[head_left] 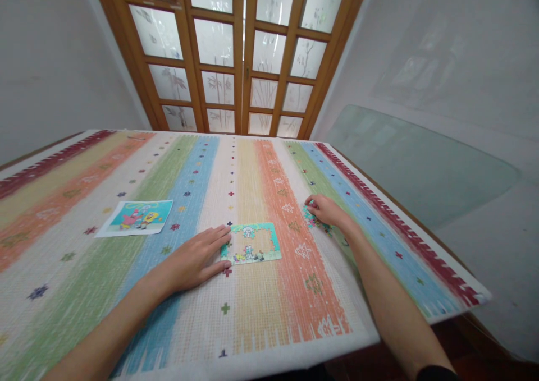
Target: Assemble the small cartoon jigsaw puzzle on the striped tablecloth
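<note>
A partly assembled jigsaw puzzle (pixel 273 245) lies flat on the cloth, with its border joined and a few pieces inside it. Bare cloth-coloured areas show through its middle. My left hand (pixel 196 260) rests at its left edge, fingers stretched out and touching the frame. To the right, a small heap of loose puzzle pieces (pixel 312 221) sits on the cloth. My right hand (pixel 326 210) is over this heap, its fingertips pinched together at the far-left side. Whether a piece is between those fingertips is hidden. A printed reference picture (pixel 143 218) of cartoon figures lies beyond my left hand.
A striped tablecloth (pixel 248 313) covers the table, its near edge close to me. Beyond the far edge stand wooden doors with glass panes (pixel 242 50). White walls rise on both sides, and a pale green panel (pixel 416 156) is on the right.
</note>
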Motion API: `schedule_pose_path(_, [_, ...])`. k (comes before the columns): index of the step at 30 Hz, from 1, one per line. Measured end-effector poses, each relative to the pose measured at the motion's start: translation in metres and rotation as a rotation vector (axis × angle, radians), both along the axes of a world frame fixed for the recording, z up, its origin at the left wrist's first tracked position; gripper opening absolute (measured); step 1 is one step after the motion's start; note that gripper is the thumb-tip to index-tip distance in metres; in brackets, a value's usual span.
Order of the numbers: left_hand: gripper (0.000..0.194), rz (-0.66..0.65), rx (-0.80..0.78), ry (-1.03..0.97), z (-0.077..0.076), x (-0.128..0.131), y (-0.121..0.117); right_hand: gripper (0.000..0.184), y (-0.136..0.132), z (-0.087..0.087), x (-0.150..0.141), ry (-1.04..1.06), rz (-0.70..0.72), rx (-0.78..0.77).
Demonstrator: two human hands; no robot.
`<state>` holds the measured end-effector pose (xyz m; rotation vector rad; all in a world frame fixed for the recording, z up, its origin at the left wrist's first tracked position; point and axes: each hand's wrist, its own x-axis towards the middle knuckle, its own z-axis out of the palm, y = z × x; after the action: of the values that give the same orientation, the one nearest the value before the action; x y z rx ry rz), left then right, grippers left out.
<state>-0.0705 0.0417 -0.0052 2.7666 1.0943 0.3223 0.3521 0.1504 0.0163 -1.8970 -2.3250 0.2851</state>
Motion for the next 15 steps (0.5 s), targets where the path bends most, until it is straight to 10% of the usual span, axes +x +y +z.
schedule_pose_path(15, [0.057,0.0,0.005,0.009,-0.0003,-0.0001,-0.0009,0.008,-0.0039,0.002,-0.0057,0.09,0.032,-0.084])
